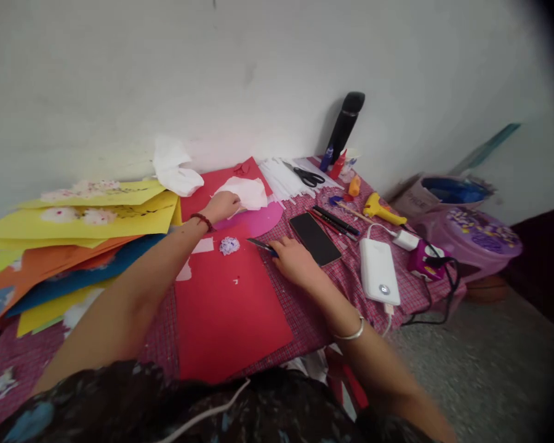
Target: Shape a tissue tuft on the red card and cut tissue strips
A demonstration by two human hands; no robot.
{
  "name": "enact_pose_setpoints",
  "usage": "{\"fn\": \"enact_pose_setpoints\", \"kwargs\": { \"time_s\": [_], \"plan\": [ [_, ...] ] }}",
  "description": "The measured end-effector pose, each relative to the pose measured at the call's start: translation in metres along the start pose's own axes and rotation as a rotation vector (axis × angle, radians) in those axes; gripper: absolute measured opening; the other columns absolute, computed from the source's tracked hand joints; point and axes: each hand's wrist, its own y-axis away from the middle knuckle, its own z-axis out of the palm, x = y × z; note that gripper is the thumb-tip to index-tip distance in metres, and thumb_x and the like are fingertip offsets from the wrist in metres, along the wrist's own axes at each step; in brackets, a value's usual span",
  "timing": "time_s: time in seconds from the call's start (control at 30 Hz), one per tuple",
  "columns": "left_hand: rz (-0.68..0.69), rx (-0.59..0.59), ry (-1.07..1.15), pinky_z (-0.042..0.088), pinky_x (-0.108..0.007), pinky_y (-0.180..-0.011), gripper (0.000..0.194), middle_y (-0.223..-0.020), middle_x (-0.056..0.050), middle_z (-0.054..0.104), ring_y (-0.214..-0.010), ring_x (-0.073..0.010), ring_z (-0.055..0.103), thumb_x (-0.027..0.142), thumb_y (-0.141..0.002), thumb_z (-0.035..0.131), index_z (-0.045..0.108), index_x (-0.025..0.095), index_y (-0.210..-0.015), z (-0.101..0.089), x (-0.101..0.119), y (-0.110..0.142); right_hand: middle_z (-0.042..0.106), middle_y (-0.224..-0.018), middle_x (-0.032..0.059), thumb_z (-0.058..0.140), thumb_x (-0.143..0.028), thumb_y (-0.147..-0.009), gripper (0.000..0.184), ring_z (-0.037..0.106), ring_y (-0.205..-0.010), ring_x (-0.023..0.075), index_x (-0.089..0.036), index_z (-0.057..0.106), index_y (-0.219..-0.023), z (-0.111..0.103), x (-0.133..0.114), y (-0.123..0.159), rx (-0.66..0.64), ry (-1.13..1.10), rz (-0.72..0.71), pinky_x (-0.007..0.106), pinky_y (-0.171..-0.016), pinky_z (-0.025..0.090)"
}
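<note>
My left hand (pixel 224 206) reaches over the back of the red paper, its fingers closed on the edge of a pale pink tissue (pixel 247 192). My right hand (pixel 294 259) is closed on the handle of what look like small scissors (pixel 260 245), blades pointing left over the red sheet (pixel 226 307); the handle is mostly hidden under the fingers. Between the hands sits a crumpled white and purple paper flower (pixel 229 245). Left of it lies a pale pink paper piece (pixel 203 245). A magenta paper (pixel 261 220) lies behind the flower, partly under the tissue.
Stacked coloured sheets (pixel 87 227) fill the left. To the right lie a black phone (pixel 314 239), pens (pixel 335 223), a yellow glue gun (pixel 382 209) and a white power bank (pixel 379 271) with cables. Black-handled scissors (pixel 309 177) rest on white strips (pixel 281 178) near the wall.
</note>
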Motion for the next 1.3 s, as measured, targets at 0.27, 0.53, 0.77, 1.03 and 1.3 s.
{"fn": "enact_pose_setpoints", "kwargs": {
  "time_s": [0.27, 0.53, 0.77, 1.03, 1.3],
  "plan": [
    [0.044, 0.011, 0.218, 0.056, -0.043, -0.090, 0.036, -0.126, -0.009, 0.060, -0.108, -0.0252, 0.062, 0.038, -0.095, 0.061, 0.060, 0.016, -0.124, -0.002, -0.022, -0.003, 0.068, -0.099, 0.0098, 0.042, -0.023, -0.100, 0.022, 0.067, -0.083, 0.0152, -0.015, 0.057, -0.114, -0.011, -0.016, -0.095, 0.180, -0.764, 0.294, 0.033, -0.081, 0.055],
    [-0.029, 0.069, 0.365, 0.055, -0.043, -0.090, 0.035, -0.127, -0.009, 0.060, -0.108, -0.0243, 0.062, 0.038, -0.096, 0.060, 0.060, 0.017, -0.124, 0.001, -0.028, -0.004, 0.065, -0.117, 0.0095, 0.057, -0.033, -0.097, 0.031, 0.066, -0.097, 0.0188, -0.015, 0.059, -0.122, -0.006, -0.024, -0.172, 0.143, -1.042, 0.393, 0.039, -0.083, 0.058],
    [-0.168, 0.220, 0.387, 0.056, -0.044, -0.090, 0.038, -0.126, -0.009, 0.060, -0.108, -0.0246, 0.062, 0.038, -0.095, 0.062, 0.059, 0.016, -0.125, -0.032, -0.051, -0.021, 0.067, -0.103, 0.0055, 0.059, -0.028, -0.095, 0.018, 0.066, -0.083, 0.0144, -0.015, 0.062, -0.106, -0.014, -0.010, -0.189, 0.161, -1.174, 0.336, 0.032, -0.074, 0.057],
    [-0.103, 0.447, 0.283, 0.043, -0.041, -0.100, 0.035, -0.112, -0.017, 0.069, -0.116, -0.0321, 0.059, 0.026, -0.098, 0.038, 0.070, 0.012, -0.098, -0.069, -0.049, -0.025, 0.069, -0.086, 0.0010, 0.051, -0.024, -0.077, 0.010, 0.067, -0.082, 0.0144, -0.023, 0.056, -0.085, -0.064, 0.017, -0.139, 0.231, -1.345, 0.069, 0.030, -0.084, 0.054],
    [0.087, 0.238, 0.446, 0.048, -0.038, -0.091, 0.035, -0.107, -0.016, 0.073, -0.106, -0.0303, 0.065, 0.041, -0.089, 0.058, 0.071, 0.012, -0.103, -0.027, -0.012, 0.010, 0.074, -0.097, 0.0129, 0.034, -0.040, -0.083, 0.048, 0.068, -0.102, 0.0297, -0.020, 0.061, -0.117, -0.083, 0.024, -0.052, 0.293, -1.035, 0.152, 0.044, -0.081, 0.052]
  ]
}}
